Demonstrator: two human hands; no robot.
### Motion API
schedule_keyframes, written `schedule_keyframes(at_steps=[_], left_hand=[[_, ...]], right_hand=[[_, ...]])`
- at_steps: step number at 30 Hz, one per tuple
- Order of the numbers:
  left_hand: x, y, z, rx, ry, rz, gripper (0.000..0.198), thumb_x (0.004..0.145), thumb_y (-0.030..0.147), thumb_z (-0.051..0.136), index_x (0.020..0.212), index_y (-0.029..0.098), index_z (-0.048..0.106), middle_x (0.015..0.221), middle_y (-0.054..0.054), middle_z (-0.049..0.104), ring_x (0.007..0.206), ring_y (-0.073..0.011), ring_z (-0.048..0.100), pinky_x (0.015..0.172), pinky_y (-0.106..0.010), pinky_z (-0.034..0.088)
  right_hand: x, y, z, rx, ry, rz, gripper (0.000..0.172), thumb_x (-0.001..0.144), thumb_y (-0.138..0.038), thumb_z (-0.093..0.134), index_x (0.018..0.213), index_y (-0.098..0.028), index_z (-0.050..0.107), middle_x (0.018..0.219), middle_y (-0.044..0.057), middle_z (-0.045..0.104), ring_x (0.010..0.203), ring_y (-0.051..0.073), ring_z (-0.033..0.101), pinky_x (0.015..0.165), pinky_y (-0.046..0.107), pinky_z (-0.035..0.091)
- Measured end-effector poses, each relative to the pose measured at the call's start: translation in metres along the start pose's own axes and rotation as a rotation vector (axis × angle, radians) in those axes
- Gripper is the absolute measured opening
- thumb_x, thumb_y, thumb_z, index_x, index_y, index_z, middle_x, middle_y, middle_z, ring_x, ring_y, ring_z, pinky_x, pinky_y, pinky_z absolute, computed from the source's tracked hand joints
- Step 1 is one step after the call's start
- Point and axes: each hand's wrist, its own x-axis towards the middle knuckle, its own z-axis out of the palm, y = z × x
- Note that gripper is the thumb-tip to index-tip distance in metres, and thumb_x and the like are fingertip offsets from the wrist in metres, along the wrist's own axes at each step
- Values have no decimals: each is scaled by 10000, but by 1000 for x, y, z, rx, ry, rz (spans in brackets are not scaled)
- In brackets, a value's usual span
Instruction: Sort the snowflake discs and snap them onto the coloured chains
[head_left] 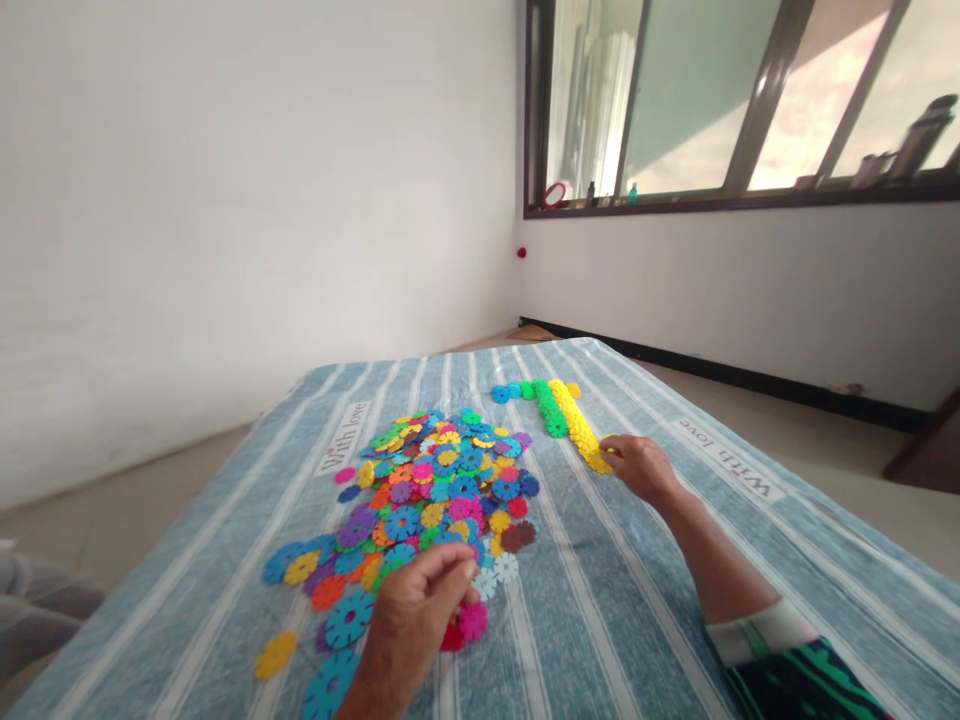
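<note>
Many notched plastic snowflake discs of mixed colours lie in a pile on the cloth. Over its near edge is my left hand, thumb and fingers pressed together; whatever they may hold is hidden. Farther right, a row of overlapping yellow discs runs beside a shorter row of green discs. My right hand is at the near end of the yellow row, fingertips pinched on a yellow disc whose edge shows above them. Small blue discs lie at the far left of the rows.
A striped blue-and-white tablecloth with printed lettering covers the table. One yellow disc lies apart at the near left. White walls and a window stand beyond, with bottles on the sill.
</note>
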Motion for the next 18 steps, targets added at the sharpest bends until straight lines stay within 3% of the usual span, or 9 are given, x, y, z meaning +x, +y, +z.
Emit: schedule_keyframes(at_steps=[7,12,15,18], left_hand=[[2,6,-6,40,-12,21,273,605,465,680,691,208,718,507,-8,659,512,-181,609,547,-264,503],[6,7,-15,69,104,51,280,599,447,684,738,206,722,511,-1,659,519,-181,605,548,-264,497],[14,8,-33,123,189,69,308,625,457,669,792,205,726,533,6,668,529,-177,607,562,-258,498],[25,8,-63,231,260,96,319,613,439,664,826,210,726,628,12,709,611,-193,648,610,-253,512]], right_hand=[[1,1,6,-87,-48,-26,308,875,-237,493,1073,-247,729,1044,79,715,925,218,654,701,271,422],[0,4,9,-182,-10,-2,311,873,-252,510,1118,-260,702,1050,67,677,908,194,646,677,248,413],[-2,5,11,-175,33,-2,307,858,-221,505,1083,-259,710,1034,51,684,908,182,642,663,241,407],[-6,6,15,-158,108,-10,302,850,-205,486,1033,-240,724,998,53,706,883,189,646,644,248,406]])
